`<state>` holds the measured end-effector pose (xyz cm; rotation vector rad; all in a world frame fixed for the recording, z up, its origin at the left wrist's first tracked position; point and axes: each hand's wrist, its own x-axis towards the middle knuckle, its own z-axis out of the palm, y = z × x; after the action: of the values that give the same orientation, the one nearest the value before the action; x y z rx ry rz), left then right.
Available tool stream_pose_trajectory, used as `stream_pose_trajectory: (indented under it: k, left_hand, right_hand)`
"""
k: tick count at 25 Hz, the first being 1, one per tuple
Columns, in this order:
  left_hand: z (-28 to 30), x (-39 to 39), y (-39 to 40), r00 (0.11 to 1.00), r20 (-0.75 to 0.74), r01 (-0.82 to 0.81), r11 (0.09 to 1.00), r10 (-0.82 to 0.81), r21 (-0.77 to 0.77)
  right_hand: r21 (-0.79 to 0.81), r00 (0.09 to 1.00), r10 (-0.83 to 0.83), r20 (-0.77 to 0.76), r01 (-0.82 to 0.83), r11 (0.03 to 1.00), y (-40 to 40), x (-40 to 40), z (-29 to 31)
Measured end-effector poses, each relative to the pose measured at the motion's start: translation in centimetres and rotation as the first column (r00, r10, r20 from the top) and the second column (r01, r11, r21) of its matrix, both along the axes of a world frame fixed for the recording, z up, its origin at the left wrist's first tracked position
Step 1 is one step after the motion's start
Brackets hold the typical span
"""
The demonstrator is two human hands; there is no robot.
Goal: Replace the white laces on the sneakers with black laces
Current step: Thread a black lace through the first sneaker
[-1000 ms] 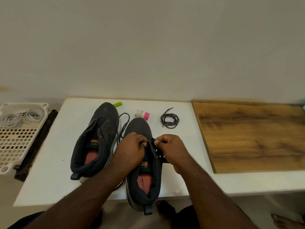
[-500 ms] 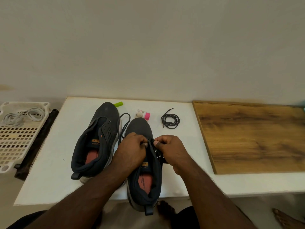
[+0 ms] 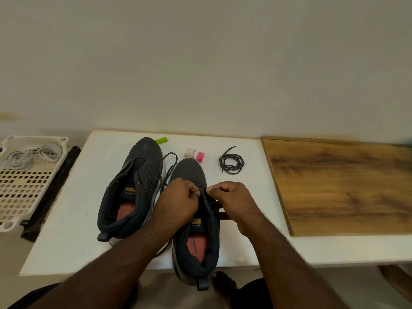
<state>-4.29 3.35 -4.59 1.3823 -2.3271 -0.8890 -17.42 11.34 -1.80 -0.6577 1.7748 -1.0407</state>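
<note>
A black lace (image 3: 201, 188) is pinched between the left hand (image 3: 180, 201) and right hand (image 3: 231, 202) over the near sneaker (image 3: 196, 230), whose heel overhangs the table's (image 3: 66, 237) front edge. A spare lace (image 3: 231, 163) is coiled near the back edge.

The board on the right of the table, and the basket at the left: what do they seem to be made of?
The board looks like wood or a wood-look laminate: brown, with dark grain streaks and a smooth, matt face. Which of the two, the picture cannot settle. The basket looks like moulded plastic: cream-white, with rounded corners and a regular grid of slots. White laces lie in it.
</note>
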Motion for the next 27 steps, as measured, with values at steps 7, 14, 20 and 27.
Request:
stream_pose_trajectory:
  k: [7, 14, 20, 27]
  left_hand:
    - [1.1, 0.0, 0.1, 0.999, -0.025, 0.041, 0.997, -0.040, 0.059]
    - [0.8, 1.2, 0.2, 0.997, -0.009, -0.078, 0.995, 0.077, -0.065]
    - [2.4, 2.5, 3.4, 0.992, -0.024, 0.124, 0.989, -0.126, -0.079]
    - [2.2, 3.3, 6.8, 0.974, 0.209, 0.120, 0.981, -0.087, -0.150]
  right_hand:
    - [-0.021, 0.997, 0.000, -0.082, -0.002, 1.000, -0.1, 0.1, -0.8]
    - [-0.050, 0.938, -0.041, -0.344, 0.025, 0.998, -0.4, 0.6, -1.7]
    - [-0.108, 0.986, -0.083, -0.144, 0.067, 0.992, 0.1, 0.1, -0.8]
    - [-0.120, 0.949, 0.031, -0.315, -0.072, 0.990, -0.1, 0.6, -0.8]
